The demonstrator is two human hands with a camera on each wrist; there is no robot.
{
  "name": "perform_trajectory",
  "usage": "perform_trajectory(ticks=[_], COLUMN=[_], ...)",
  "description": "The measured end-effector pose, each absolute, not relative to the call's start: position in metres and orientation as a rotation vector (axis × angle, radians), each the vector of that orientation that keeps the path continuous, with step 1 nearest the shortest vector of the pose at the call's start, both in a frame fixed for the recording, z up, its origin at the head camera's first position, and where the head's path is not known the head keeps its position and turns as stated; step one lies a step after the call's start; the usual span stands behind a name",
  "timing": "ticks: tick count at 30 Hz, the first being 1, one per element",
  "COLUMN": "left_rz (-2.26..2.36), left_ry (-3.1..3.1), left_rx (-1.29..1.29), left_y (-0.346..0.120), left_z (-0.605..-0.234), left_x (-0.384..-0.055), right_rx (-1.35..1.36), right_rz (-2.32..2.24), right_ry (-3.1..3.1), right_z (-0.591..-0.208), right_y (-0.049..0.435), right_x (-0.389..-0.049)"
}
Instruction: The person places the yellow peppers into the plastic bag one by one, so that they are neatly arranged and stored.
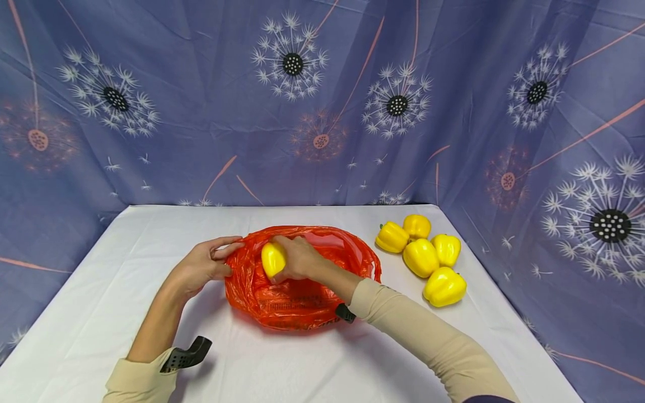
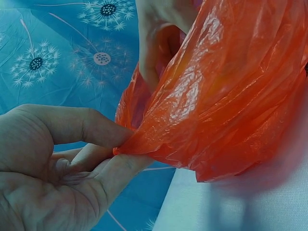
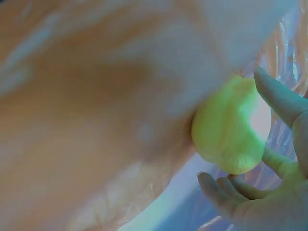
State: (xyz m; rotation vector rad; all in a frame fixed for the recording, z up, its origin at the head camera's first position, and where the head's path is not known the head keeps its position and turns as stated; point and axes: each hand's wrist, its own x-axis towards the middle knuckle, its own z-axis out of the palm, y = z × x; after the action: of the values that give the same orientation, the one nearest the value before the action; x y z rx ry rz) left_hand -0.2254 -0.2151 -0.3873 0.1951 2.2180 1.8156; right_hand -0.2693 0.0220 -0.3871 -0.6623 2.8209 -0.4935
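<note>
A red plastic bag [image 1: 297, 308] lies with its mouth spread wide on the table. At its left rim my left hand [image 1: 204, 266] pinches the thin plastic between thumb and fingers, seen close up as a gathered edge of the bag [image 2: 192, 130] in the left wrist view. Inside the bag's mouth, my right hand [image 1: 299, 258] holds a yellow bell pepper [image 1: 272, 259]. In the right wrist view the thumb and fingers of the right hand [image 3: 269, 192] are spread around the pepper [image 3: 231, 127], and blurred red plastic covers the left of that view.
Several more yellow bell peppers [image 1: 421, 257] sit in a cluster on the right of the white-covered table [image 1: 126, 252]. A blue curtain with dandelion prints [image 1: 322, 67] hangs behind and at the sides. Black wrist mounts [image 1: 187, 355] stick out from both sleeves.
</note>
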Motion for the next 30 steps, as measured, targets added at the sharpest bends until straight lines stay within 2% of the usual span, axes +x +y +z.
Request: perform_trajectory(ticks=[13,30], left_rz=[1.815,1.830], left_ry=[2.212,2.209], left_rx=[0.187,0.202], left_y=[-0.216,-0.219], left_z=[-0.386,-0.387], left_x=[-0.226,-0.226], right_rx=[-0.717,-0.813], right_rz=[-0.495,-0.564], right_ry=[2.739,2.710], right_z=[-0.365,-0.335], right_y=[0.038,0.090], right_x=[-0.259,-0.247])
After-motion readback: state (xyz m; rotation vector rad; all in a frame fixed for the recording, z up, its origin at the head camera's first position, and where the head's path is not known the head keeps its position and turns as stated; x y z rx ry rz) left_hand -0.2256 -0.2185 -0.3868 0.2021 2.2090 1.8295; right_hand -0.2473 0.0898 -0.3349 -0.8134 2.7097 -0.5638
